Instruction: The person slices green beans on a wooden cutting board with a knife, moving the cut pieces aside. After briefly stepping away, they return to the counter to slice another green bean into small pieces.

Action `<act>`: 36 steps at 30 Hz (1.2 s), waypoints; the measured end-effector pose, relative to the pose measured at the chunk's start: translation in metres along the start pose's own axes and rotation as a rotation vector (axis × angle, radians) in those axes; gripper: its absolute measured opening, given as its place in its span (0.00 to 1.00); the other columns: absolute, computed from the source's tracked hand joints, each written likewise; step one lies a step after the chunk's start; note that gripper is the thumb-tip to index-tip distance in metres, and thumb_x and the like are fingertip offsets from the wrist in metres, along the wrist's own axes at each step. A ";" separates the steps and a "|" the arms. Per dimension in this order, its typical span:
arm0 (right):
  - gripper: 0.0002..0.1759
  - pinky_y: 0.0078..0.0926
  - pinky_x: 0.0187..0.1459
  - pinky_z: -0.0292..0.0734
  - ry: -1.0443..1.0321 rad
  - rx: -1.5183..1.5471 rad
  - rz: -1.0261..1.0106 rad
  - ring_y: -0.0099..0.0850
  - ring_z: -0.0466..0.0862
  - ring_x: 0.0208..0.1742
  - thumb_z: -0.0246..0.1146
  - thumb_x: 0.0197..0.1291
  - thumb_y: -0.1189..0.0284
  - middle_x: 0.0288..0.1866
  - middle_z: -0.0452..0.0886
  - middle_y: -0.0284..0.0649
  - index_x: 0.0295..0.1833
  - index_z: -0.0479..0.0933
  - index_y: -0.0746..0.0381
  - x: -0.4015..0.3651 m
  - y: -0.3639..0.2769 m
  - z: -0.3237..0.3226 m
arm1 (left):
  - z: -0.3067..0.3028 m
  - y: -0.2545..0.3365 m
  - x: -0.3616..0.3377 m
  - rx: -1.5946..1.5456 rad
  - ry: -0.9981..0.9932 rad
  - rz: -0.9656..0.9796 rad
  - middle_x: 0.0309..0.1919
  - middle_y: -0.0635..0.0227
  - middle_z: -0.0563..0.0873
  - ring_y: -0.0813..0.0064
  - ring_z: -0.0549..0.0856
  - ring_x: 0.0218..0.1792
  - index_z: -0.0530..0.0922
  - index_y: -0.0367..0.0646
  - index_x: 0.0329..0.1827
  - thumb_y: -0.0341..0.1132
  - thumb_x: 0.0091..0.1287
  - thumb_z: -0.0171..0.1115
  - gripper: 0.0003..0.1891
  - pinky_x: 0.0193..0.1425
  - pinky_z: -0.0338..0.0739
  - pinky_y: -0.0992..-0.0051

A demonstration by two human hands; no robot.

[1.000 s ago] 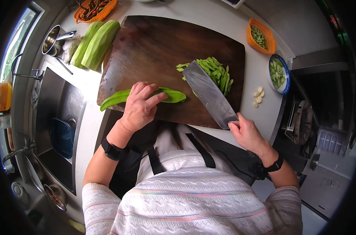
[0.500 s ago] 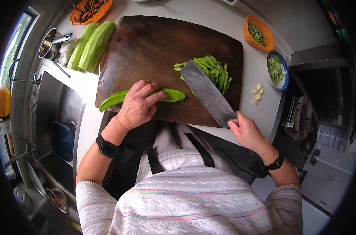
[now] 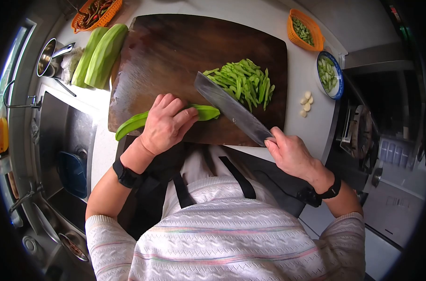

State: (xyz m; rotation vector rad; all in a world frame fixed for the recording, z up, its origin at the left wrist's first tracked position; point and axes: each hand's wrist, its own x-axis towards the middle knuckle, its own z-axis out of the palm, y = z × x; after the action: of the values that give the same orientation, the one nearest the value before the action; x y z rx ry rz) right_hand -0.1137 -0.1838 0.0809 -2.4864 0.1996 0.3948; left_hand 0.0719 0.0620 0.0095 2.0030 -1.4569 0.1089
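The right grip (image 3: 290, 154) is clenched around the handle of a cleaver (image 3: 227, 107); the handle itself is hidden inside the fist. From this grip the broad blade is run forward and inward across the near edge of a dark wooden board (image 3: 175, 51). The left grip (image 3: 164, 124) is pressed down on a long green pepper (image 3: 207, 112), with the fingers bent across it and the thumb tucked at the near side, so that the pepper is pinned flat to the board. One end of the pepper is left showing on the outer side of the left grip, past the board's edge, and the other end is shown on the inner side, just beside the cleaver's blade. Whether blade and pepper touch cannot be told.

Beyond the blade, on the far side from both grips, a loose heap of green strips (image 3: 243, 82) is spread on the board. Further out from the right grip, a few garlic cloves (image 3: 306, 103) are laid on the pale surface (image 3: 299, 70), with a blue-rimmed bowl (image 3: 342, 79) of green pieces near them and an orange basket (image 3: 289, 35) of more green pieces beyond that. Far out from the left grip, two peeled gourds (image 3: 98, 56) are laid beside the board's far corner, with a metal pot (image 3: 46, 56) near them. A sink (image 3: 53, 122) is sunk into the surface outward of the left wrist.
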 end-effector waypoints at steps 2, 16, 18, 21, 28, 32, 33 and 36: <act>0.09 0.47 0.27 0.73 -0.016 -0.065 -0.010 0.52 0.79 0.23 0.56 0.66 0.71 0.19 0.76 0.50 0.39 0.65 0.66 -0.001 0.000 0.002 | 0.009 -0.002 0.000 0.068 0.055 -0.018 0.31 0.67 0.76 0.62 0.76 0.34 0.81 0.46 0.39 0.31 0.49 0.72 0.13 0.38 0.71 0.66; 0.09 0.48 0.27 0.72 -0.017 -0.064 0.046 0.54 0.78 0.24 0.56 0.66 0.71 0.18 0.74 0.52 0.41 0.65 0.66 -0.001 0.000 0.005 | 0.006 -0.002 0.009 -0.017 0.009 0.003 0.33 0.67 0.78 0.63 0.78 0.35 0.85 0.52 0.38 0.26 0.47 0.70 0.14 0.37 0.73 0.66; 0.09 0.49 0.27 0.71 -0.011 -0.032 0.064 0.56 0.78 0.25 0.56 0.66 0.71 0.18 0.74 0.53 0.41 0.66 0.66 -0.001 0.000 0.005 | 0.006 -0.003 0.010 -0.025 -0.004 0.017 0.34 0.66 0.79 0.63 0.78 0.35 0.85 0.52 0.37 0.26 0.47 0.70 0.14 0.37 0.73 0.67; 0.10 0.46 0.26 0.73 -0.001 -0.085 0.011 0.51 0.79 0.23 0.55 0.67 0.71 0.17 0.75 0.50 0.41 0.65 0.66 -0.001 0.000 0.005 | 0.006 -0.003 0.009 -0.037 -0.024 0.013 0.34 0.66 0.79 0.63 0.78 0.35 0.85 0.51 0.37 0.25 0.47 0.69 0.13 0.37 0.74 0.66; 0.08 0.44 0.23 0.73 0.011 -0.098 -0.029 0.49 0.79 0.20 0.55 0.67 0.71 0.16 0.75 0.47 0.40 0.65 0.64 -0.004 -0.005 0.004 | 0.012 0.006 0.006 -0.007 0.027 -0.036 0.35 0.65 0.79 0.62 0.78 0.36 0.85 0.50 0.37 0.24 0.45 0.68 0.15 0.39 0.74 0.66; 0.08 0.43 0.22 0.72 0.006 -0.128 -0.033 0.48 0.78 0.20 0.54 0.67 0.71 0.16 0.74 0.45 0.39 0.64 0.63 -0.005 -0.009 0.004 | 0.011 0.007 0.007 -0.014 0.050 -0.034 0.35 0.64 0.79 0.61 0.78 0.36 0.84 0.49 0.38 0.24 0.44 0.68 0.16 0.38 0.73 0.66; 0.08 0.43 0.22 0.72 0.006 -0.128 -0.032 0.48 0.78 0.20 0.54 0.67 0.71 0.16 0.74 0.45 0.39 0.64 0.63 -0.006 -0.010 0.003 | 0.011 0.007 0.007 -0.015 0.050 -0.033 0.35 0.64 0.79 0.61 0.78 0.36 0.84 0.49 0.38 0.24 0.44 0.68 0.16 0.38 0.73 0.66; 0.08 0.43 0.22 0.72 0.009 -0.110 -0.041 0.47 0.78 0.19 0.55 0.67 0.71 0.16 0.74 0.45 0.39 0.65 0.63 -0.008 -0.015 -0.001 | 0.012 0.007 0.007 -0.022 0.053 -0.033 0.35 0.64 0.78 0.61 0.78 0.35 0.84 0.49 0.38 0.24 0.44 0.68 0.16 0.37 0.72 0.66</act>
State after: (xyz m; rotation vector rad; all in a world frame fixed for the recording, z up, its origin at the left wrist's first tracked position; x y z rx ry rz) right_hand -0.1178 -0.1721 0.0929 -2.5963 0.1330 0.3864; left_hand 0.0650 0.0488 0.0058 1.9907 -1.3855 0.1301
